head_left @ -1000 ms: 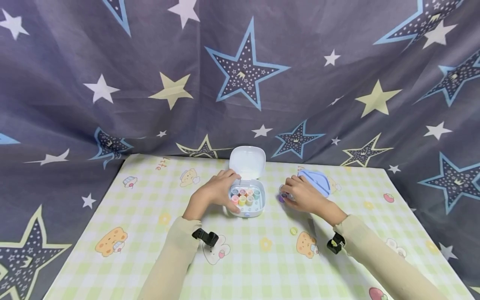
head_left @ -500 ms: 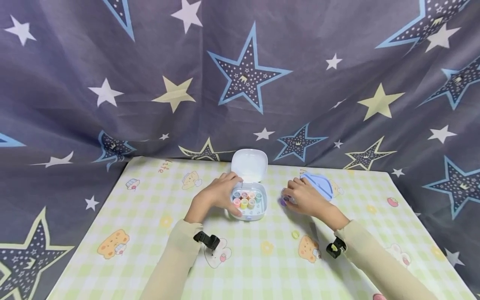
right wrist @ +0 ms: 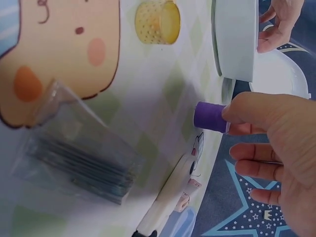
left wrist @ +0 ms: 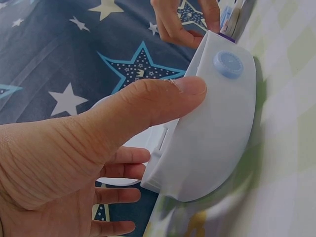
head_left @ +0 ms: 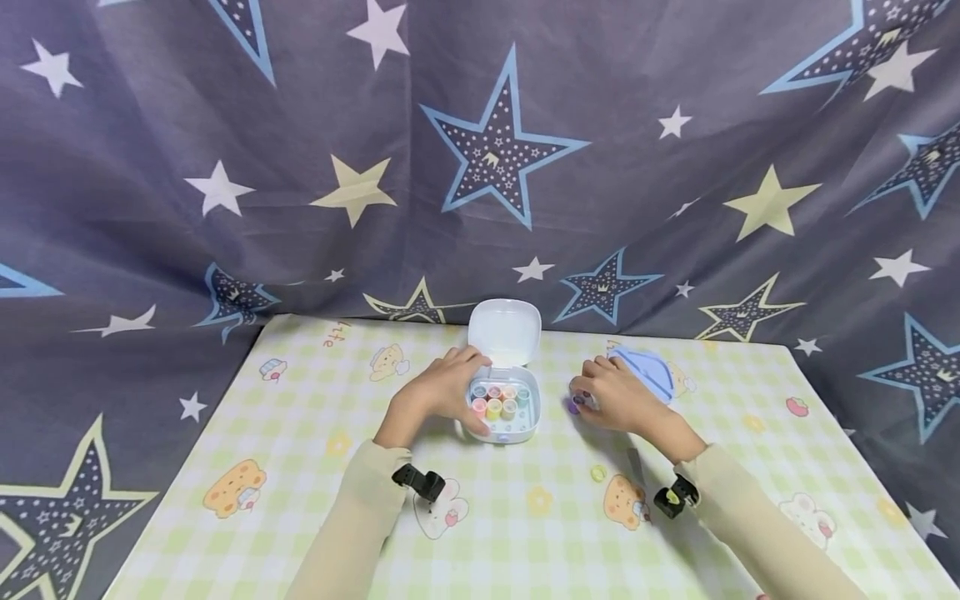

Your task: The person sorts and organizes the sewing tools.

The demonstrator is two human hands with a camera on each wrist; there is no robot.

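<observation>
A small white box (head_left: 534, 421) with a raised lid (head_left: 506, 332) stands mid-table, several coloured thread spools (head_left: 494, 408) in its tray. My left hand (head_left: 444, 390) grips the box from the left side. The left wrist view has the thumb (left wrist: 190, 89) across the front wall beside a round blue latch (left wrist: 228, 64). To the right of the box, my right hand (head_left: 618, 398) pinches a purple thread spool (right wrist: 210, 117) between thumb and finger, close over the cloth. The other right fingers are loosely bent and apart from the spool.
A yellow thimble (right wrist: 158, 22) and a clear bag of needles (right wrist: 84, 155) lie nearer me than the right hand. Behind that hand lies a flat blue piece (head_left: 652, 379); a white-handled tool (right wrist: 168, 192) is beside it. A star-patterned curtain (head_left: 450, 83) hangs behind the table.
The whole head view has drifted slightly right and down. Both hands stay put relative to the box, the right one still holding the purple thread spool.
</observation>
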